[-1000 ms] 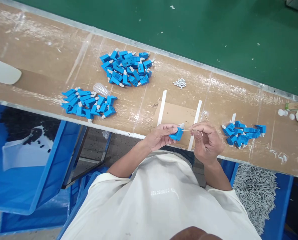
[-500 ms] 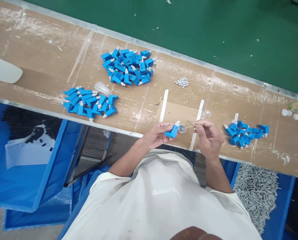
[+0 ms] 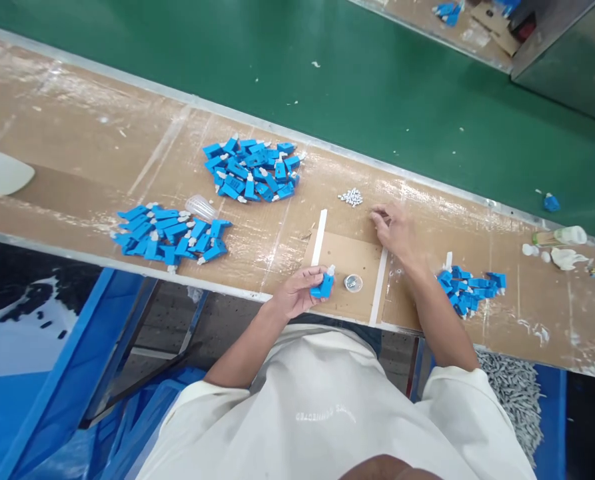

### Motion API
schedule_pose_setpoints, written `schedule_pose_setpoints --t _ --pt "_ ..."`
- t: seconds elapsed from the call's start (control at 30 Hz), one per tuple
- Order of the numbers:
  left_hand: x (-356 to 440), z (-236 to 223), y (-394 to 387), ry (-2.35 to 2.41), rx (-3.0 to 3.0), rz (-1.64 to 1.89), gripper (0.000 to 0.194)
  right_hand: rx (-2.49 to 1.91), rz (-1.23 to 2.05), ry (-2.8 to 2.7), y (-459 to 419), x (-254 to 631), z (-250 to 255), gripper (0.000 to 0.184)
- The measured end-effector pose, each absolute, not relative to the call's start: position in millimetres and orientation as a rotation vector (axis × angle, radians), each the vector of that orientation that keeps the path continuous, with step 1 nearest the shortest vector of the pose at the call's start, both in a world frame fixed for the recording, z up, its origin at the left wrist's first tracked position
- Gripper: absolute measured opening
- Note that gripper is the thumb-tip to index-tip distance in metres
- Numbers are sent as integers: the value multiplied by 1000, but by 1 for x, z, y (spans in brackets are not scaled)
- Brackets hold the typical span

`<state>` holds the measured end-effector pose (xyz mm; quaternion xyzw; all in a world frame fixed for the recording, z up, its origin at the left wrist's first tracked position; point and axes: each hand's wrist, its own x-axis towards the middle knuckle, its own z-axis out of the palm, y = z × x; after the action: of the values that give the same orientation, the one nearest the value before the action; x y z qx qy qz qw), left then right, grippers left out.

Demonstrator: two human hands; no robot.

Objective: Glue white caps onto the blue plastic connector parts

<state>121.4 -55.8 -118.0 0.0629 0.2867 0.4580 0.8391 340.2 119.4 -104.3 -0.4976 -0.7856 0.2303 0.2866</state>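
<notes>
Blue plastic shows between the thumb and fingers of the left hand [image 3: 300, 290]: its grip is clamped on a small blue block [image 3: 322, 287], near the table's front edge, with the block's white tip [image 3: 332, 270] pointing away from the body. The right hand [image 3: 394, 230] is out beside a small pile of grey bits [image 3: 351, 197], not touching it, fingers curled; whether that grip is together or apart, or holds anything, I cannot tell.

To work well here, I would keep the block steady and its white tip clear of the fingertips, and use a light pinch near the grey bits, since pieces so small would likely scatter if pushed.

Just right of the block, a round clear dish [image 3: 353, 283] sits on a cardboard sheet [image 3: 352, 250] and could be knocked by a low sweep of either hand. White tape strips [image 3: 320, 237] line the sheet's two sides. The right forearm passes close by a heap of blue blocks [image 3: 470, 290], so the elbow needs care. Two larger heaps [image 3: 254, 170] lie to the left, a clear plastic cup [image 3: 200, 207] between them. A bottle [image 3: 560, 236] lies far right, well apart.
</notes>
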Motion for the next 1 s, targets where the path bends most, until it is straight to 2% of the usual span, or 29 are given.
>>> schedule_pose_setpoints --t 0.3,0.6,0.7,0.87,1.0 --pt "125 -119 -57 610 111 998 45 -1335 446 -2450 155 317 -109 27" --pt "125 -117 -56 609 107 1002 39 -1492 223 -2798 155 306 -83 22" --pt "125 -114 -53 612 80 1025 34 -1426 516 -2593 142 315 -74 16" --pt "130 -100 -47 604 109 1075 31 -1166 1493 -1793 81 329 -57 32" --pt "142 -88 -46 608 201 1132 44 -1108 1798 -1423 24 325 -46 40"
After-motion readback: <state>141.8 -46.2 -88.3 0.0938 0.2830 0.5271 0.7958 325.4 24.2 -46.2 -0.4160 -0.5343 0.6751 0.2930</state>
